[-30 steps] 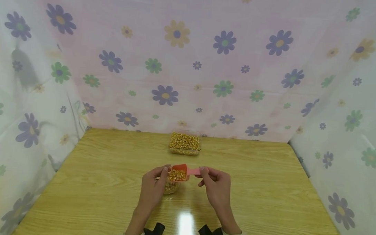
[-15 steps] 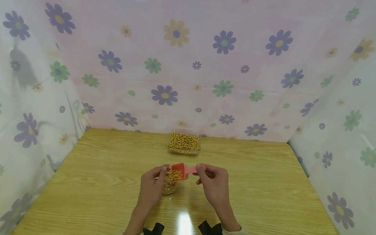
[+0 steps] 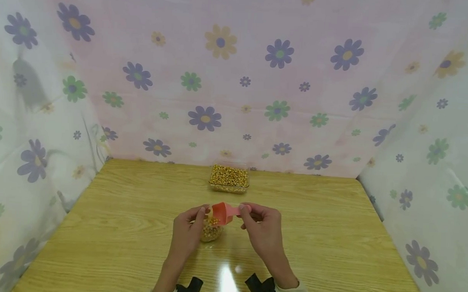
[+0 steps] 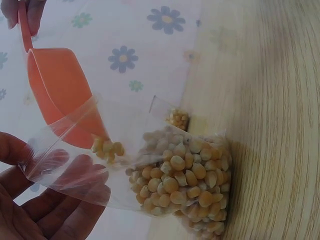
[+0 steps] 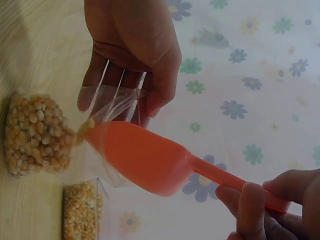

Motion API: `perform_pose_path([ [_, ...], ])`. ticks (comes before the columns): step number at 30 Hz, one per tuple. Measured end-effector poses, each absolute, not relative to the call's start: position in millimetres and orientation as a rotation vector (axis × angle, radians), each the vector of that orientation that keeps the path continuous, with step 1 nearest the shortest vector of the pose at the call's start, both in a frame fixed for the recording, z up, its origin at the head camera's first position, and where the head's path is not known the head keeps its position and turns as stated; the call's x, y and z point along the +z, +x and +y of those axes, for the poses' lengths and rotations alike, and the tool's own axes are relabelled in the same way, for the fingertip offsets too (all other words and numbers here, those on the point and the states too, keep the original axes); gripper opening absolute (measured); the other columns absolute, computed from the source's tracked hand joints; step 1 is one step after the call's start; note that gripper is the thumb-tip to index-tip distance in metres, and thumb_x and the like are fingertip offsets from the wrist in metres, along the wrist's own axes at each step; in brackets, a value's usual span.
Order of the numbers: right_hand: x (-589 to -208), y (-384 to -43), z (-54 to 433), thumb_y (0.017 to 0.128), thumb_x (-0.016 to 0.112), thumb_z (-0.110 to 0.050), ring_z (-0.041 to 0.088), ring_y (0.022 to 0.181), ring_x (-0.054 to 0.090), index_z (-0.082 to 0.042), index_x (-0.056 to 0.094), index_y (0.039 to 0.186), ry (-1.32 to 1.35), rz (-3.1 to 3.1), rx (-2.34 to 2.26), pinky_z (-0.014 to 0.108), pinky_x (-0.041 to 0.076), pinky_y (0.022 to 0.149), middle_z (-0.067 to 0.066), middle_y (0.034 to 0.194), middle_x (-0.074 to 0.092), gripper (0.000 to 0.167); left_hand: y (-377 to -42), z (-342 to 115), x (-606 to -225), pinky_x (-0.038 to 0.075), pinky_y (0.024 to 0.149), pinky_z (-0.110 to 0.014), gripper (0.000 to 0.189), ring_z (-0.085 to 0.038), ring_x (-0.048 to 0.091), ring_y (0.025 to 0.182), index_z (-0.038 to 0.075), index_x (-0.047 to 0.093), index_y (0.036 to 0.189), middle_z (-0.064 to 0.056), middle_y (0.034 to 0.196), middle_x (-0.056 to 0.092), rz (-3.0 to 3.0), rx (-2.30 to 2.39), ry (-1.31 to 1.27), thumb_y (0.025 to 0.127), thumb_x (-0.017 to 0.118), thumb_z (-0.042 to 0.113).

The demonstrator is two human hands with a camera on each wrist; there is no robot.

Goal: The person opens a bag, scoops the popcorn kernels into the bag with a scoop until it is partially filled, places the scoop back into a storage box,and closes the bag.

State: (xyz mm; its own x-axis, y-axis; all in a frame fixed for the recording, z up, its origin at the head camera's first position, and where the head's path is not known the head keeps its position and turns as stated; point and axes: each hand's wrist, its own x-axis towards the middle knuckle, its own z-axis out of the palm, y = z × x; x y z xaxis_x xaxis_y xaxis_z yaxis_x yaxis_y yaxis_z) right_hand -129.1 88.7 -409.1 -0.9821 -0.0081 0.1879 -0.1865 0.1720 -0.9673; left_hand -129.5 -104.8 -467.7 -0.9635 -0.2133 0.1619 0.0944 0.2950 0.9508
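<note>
A clear plastic bag point(image 4: 140, 185) stands on the table, its lower part full of corn kernels point(image 4: 195, 175). My left hand point(image 3: 186, 232) pinches the rim of its mouth between thumb and fingers, the other fingers lying behind the film. In my right hand point(image 3: 266, 233) is the handle of a coral-red scoop point(image 3: 221, 213), held between thumb and fingers. The scoop tilts down to the left, its lip inside the bag's mouth. A few kernels point(image 4: 107, 150) lie at that lip, above the heap in the bag.
Farther back on the wood-grain table point(image 3: 312, 217), a clear rectangular container point(image 3: 228, 189) holds many more corn kernels. Flower-patterned curtain point(image 3: 236, 77) encloses the table at the back and both sides.
The scoop has tipped further over the bag and its load of kernels has slid out into it. My right hand has shifted slightly left; the left hand keeps its hold on the bag.
</note>
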Motion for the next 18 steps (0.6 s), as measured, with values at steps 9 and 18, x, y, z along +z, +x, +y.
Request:
perform_pose_path([
  [9,-403.7,-123.0,90.2,0.098,0.069,-0.014,0.016,0.06,0.066,-0.002,0.08,0.1,0.25,-2.307,1.871,0.03,0.057,0.054,0.01,0.083,0.076,0.016,-129.1,-107.2,-472.1,0.054,0.064,-0.024,0.027,-0.03,0.074,0.095,0.001,0.076,0.116,-0.014,0.106,0.076,-2.304,-1.697,0.102,0.106,0.053,0.013],
  [18,-406.5,-115.2,105.6,0.097,0.07,-0.008,0.013,0.058,0.066,-0.003,0.081,0.101,0.329,-2.166,1.828,0.027,0.042,0.04,0.009,0.076,0.075,0.013,-128.3,-108.6,-474.0,0.051,0.059,-0.024,0.028,-0.032,0.073,0.095,0.001,0.077,0.114,-0.017,0.107,0.076,-2.269,-1.735,0.09,0.107,0.053,0.015],
])
